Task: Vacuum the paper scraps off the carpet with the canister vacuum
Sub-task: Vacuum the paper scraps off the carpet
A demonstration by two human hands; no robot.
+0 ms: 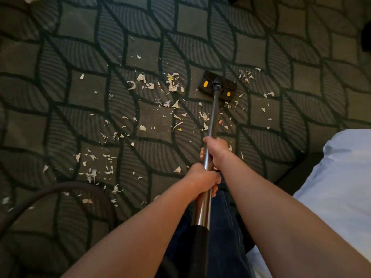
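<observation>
left hand (202, 180) wraps round the shiny tube (212, 117) on the near side, fingers curled right about it, and the right hand (215, 150) grips the same tube just beyond, so the two sit close together, one behind the other. that stacked hold looks chosen for steering: the near hand likely bears the weight while the far one aims. below the hands the tube runs into a black cuff (197, 249) in front of the person's jeans (226, 217), and a dark hose (40, 189) curves away over the floor to the left. the canister itself is out of view. the tube slants forward and down to the black head (217, 86) with two yellow marks, which lies flat on the carpet (80, 29), turned a little askew, in the far part of the mess. paper scraps (172, 81) lie on every side of it: a thick clump just to its left, a thinner lot to its right, more under the tube, and a wide scatter back toward the hose. by the look of it, most of the job is not yet done. the carpet is dark grey-green with a leaf and square pattern in black lines, and the light is dim. at the right edge a pale sheeted bed (345, 177) stands close to the right arm, with a dark base beneath it.
</observation>
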